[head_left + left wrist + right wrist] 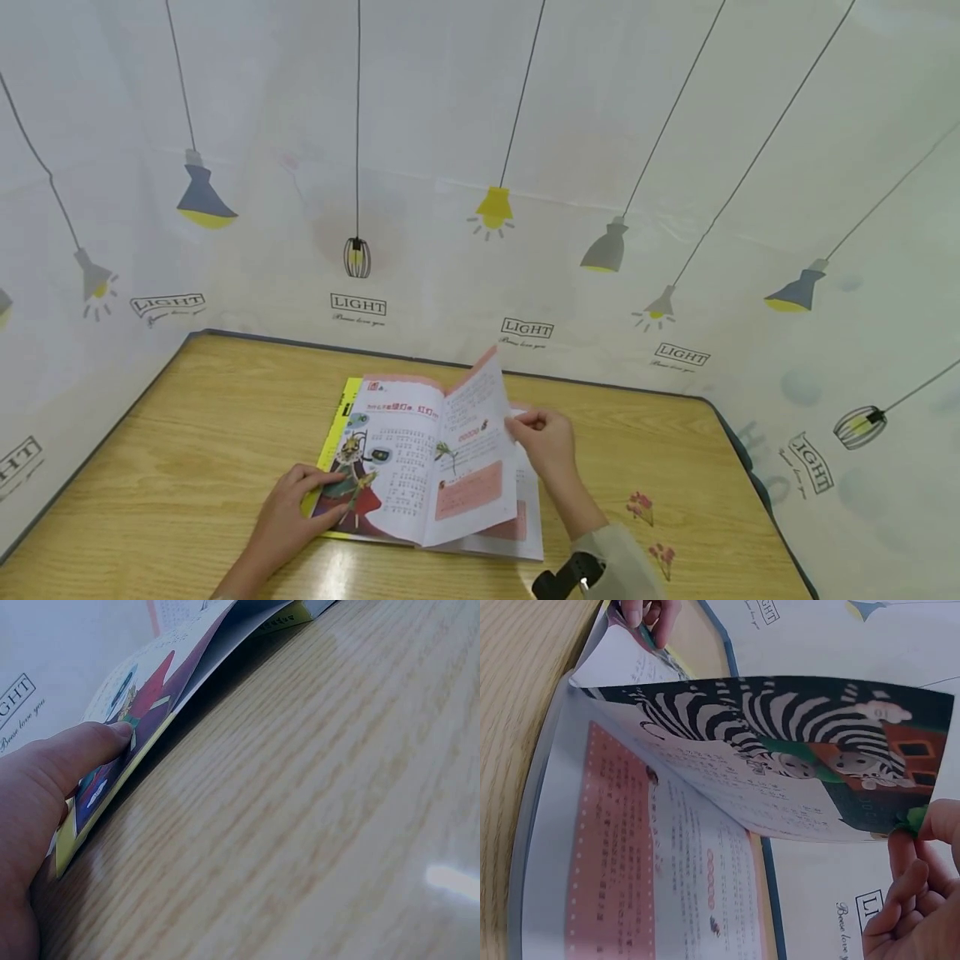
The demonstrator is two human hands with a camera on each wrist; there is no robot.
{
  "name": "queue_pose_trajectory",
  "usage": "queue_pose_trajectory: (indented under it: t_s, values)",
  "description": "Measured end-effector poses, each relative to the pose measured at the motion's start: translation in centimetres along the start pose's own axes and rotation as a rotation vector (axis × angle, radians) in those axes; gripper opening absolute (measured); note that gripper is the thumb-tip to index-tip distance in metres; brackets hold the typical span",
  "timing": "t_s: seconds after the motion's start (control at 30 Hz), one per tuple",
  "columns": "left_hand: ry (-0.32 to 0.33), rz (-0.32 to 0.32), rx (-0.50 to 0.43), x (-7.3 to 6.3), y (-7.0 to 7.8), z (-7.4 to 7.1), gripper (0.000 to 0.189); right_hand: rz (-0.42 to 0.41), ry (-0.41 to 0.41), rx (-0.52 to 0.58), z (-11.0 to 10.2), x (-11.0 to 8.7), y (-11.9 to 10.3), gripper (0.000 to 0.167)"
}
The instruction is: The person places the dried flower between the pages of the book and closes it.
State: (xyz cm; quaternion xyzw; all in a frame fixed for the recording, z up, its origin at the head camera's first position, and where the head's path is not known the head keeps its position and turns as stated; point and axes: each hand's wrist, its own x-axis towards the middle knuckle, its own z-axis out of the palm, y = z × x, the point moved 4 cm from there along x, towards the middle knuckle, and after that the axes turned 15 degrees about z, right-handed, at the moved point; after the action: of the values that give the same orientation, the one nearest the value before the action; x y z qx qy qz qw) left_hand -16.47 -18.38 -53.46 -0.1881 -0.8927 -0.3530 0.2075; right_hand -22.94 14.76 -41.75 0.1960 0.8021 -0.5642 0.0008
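Book [420, 467] lies open at the middle of the worktop [187, 433], spine running roughly twelve to six, pages full of print and bright cartoon art. One page [476, 442] stands lifted and curved between the two halves. The left hand [288, 508], at about eight o'clock from the book, lies with fairly straight fingers pressing on the lower left page; the left wrist view shows a fingertip [112, 739] flat on the picture there, holding nothing. The right hand [547, 442], at three o'clock, pinches the outer edge of the lifted page between thumb and fingers [911, 877]; its grip is closed on the paper, and the right wrist view shows the page's zebra-striped underside arching away from it.

Judging from this, the thin page could crease or tear at the spine if it is pulled sideways too hard, and the book could slide on the glossy wood if the pressing hand lets up.

The worktop is pale wood grain with a dark rim and a bright sheen near six o'clock. Two small pink flower sprigs [651, 529] lie at four o'clock. White sheeting [480, 167] printed with hanging lamps and the word LIGHT encloses the far and side edges.
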Motion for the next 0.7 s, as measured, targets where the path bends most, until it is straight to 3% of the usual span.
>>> queue_pose_trajectory:
  t_s: [0.7]
  values:
    - [-0.002,-0.011,-0.014,0.0,0.2,-0.1,0.039,-0.055,-0.101,-0.012,2.9,-0.9,-3.3,0.008]
